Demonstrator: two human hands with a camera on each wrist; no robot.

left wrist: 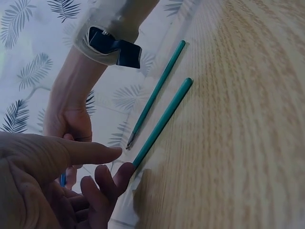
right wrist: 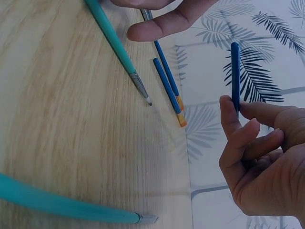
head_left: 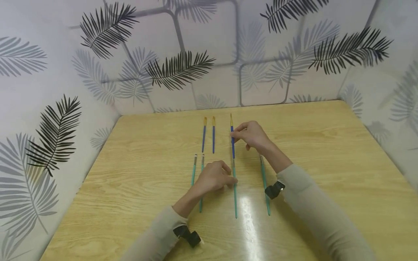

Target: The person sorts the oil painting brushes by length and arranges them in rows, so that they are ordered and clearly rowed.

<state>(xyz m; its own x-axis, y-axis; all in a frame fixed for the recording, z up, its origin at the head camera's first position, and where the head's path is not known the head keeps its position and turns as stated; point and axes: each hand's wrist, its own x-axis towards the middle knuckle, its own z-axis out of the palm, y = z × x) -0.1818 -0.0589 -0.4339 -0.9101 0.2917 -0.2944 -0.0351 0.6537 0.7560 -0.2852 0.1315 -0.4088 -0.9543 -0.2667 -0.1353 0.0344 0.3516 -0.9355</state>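
Note:
My right hand [head_left: 250, 136] pinches a blue paintbrush [head_left: 233, 143] between thumb and fingertips, its golden bristle end pointing to the back. In the right wrist view that blue brush stands raised off the table. Just in front of it lies a teal paintbrush [head_left: 235, 199] with a silver ferrule. Over this teal brush is my left hand [head_left: 213, 176], thumb and fingers parted. A fingertip [left wrist: 125, 174] meets the brush in the left wrist view; whether it presses cannot be told. Another teal paintbrush [head_left: 263, 177] lies under my right forearm.
Two blue paintbrushes [head_left: 213, 139] lie side by side at the back left of the wooden table [head_left: 137, 163]. Two teal paintbrushes [head_left: 193, 168] lie before them, partly hidden by my left hand. A leaf-patterned wall [head_left: 215, 87] rises behind the table.

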